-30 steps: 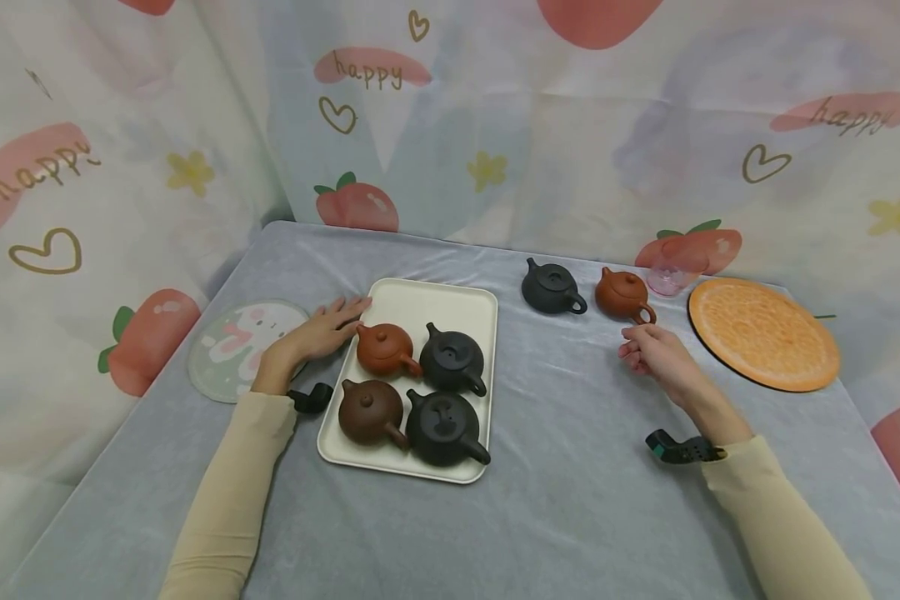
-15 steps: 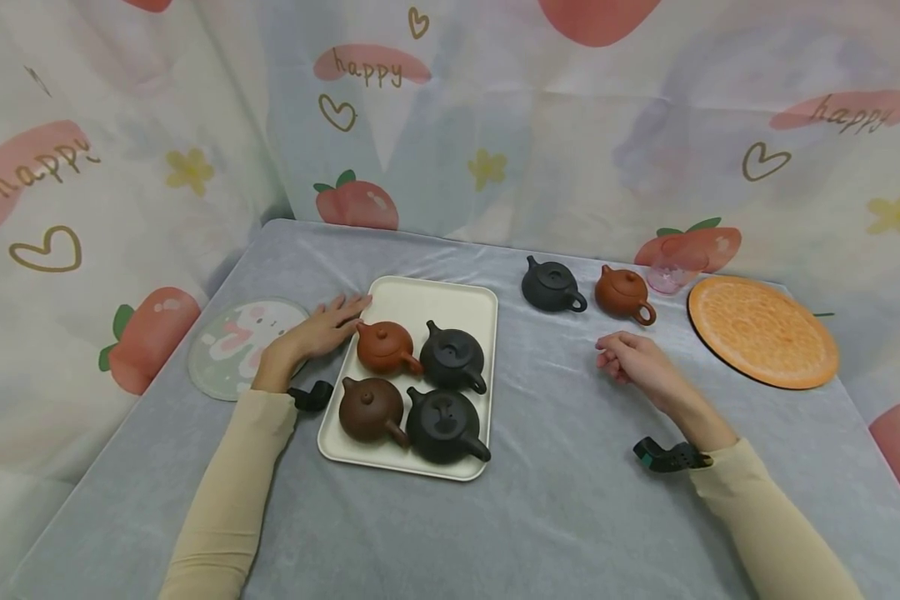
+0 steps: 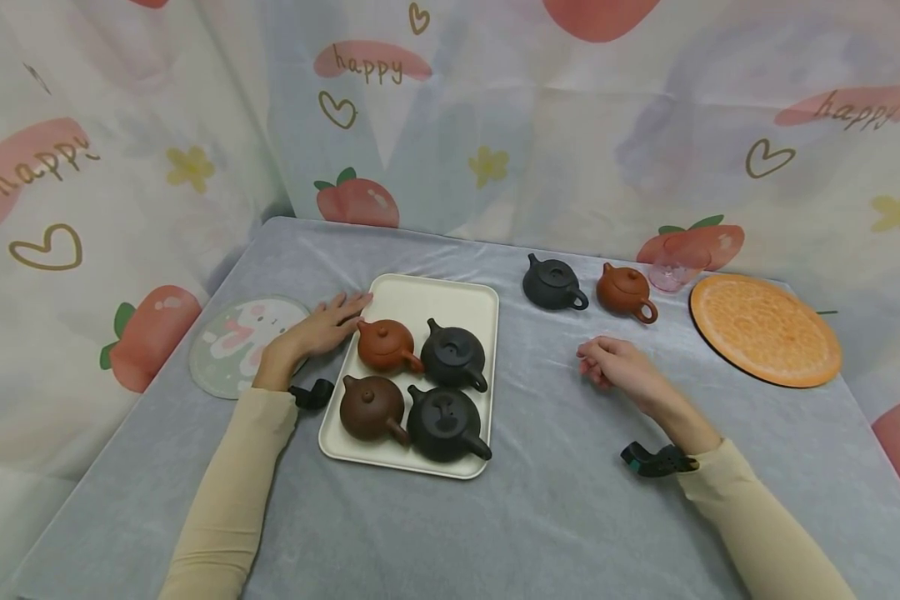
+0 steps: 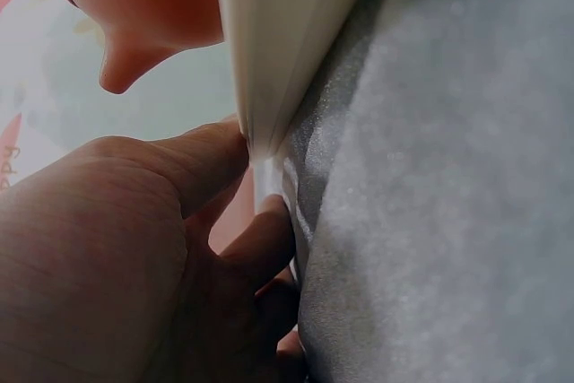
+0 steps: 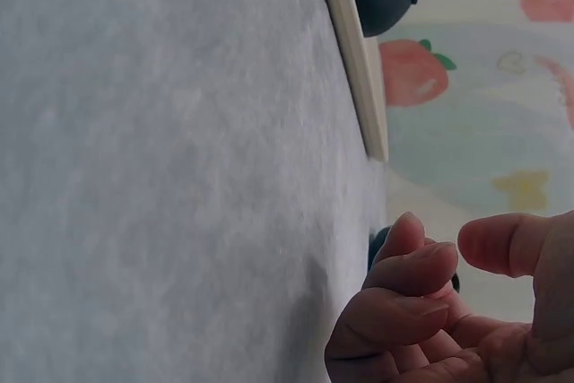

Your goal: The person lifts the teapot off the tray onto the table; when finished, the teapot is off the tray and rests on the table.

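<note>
- Under everything lies the grey velvety cloth [image 3: 555, 525]; our landmark on it is the cream rectangular tray [image 3: 427, 293] with rounded corners.
- Well to the right of the tray is a round orange-slice mat [image 3: 765, 329]; just left of the tray, a round pale green rabbit mat [image 3: 221, 358].
- Our left hand [image 3: 317, 333] rests its extended fingers against the tray's left edge, near the far corner; we judge that it steadies the tray.
- Our right hand [image 3: 617, 367] is to the right of the tray, well apart from our other hand, with fingers loosely bent, thumb separate, and nothing held. We cannot tell if it touches the cloth.
- Four teapots stand upright on the tray: at the near right a wide black clay one [image 3: 444, 425], at the near left a round dark-brown clay one [image 3: 371, 408], behind them a charcoal clay one [image 3: 452, 356] and a reddish-brown clay one [image 3: 385, 344].
- Beyond the tray's right edge stand a flat charcoal clay teapot [image 3: 551, 283] and a rounded orange-brown clay teapot [image 3: 622, 289]. The step seems to be between grips; the next move probably calls for the right hand to open wider before one teapot, the tray kept quiet.
- Farther right of the tray is a small clear pink cup [image 3: 669, 275].
</note>
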`<control>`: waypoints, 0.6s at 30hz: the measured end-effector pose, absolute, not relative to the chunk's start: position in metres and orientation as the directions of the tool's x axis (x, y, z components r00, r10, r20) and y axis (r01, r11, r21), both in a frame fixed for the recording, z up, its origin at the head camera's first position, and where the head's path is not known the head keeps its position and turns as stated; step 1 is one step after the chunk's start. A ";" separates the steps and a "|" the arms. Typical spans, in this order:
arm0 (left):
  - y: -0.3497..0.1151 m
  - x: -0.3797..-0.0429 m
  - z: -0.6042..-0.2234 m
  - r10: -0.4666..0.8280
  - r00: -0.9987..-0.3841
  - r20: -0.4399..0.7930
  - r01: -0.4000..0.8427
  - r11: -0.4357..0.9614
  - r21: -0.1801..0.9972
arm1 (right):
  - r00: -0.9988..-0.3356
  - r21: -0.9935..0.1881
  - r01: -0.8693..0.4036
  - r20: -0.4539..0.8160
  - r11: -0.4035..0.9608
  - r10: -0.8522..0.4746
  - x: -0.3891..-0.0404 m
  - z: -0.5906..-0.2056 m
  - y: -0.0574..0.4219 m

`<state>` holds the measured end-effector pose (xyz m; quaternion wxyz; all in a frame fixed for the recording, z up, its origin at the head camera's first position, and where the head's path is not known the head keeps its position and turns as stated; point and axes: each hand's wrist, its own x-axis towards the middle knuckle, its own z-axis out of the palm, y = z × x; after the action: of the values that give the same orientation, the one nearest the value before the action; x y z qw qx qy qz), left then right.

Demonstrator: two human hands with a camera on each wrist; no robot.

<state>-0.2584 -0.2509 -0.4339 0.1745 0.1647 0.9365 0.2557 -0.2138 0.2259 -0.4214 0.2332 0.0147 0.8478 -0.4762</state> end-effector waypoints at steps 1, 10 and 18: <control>-0.251 -0.258 -0.434 0.397 -0.885 -0.243 0.218 0.815 0.537 | -0.890 -0.801 0.241 -0.408 0.549 -0.204 -0.214 -0.421 0.224; -0.252 -0.260 -0.436 0.394 -0.884 -0.250 0.211 0.816 0.539 | -0.878 -0.814 0.215 -0.403 0.540 -0.258 -0.212 -0.422 0.214; -0.253 -0.261 -0.438 0.396 -0.883 -0.251 0.214 0.818 0.535 | -0.880 -0.816 0.182 -0.384 0.548 -0.279 -0.210 -0.423 0.205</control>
<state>-0.2613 -0.2526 -0.4381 0.1784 0.1627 0.9365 0.2545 -0.2105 0.2049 -0.4229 0.2434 -0.0286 0.8455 -0.4744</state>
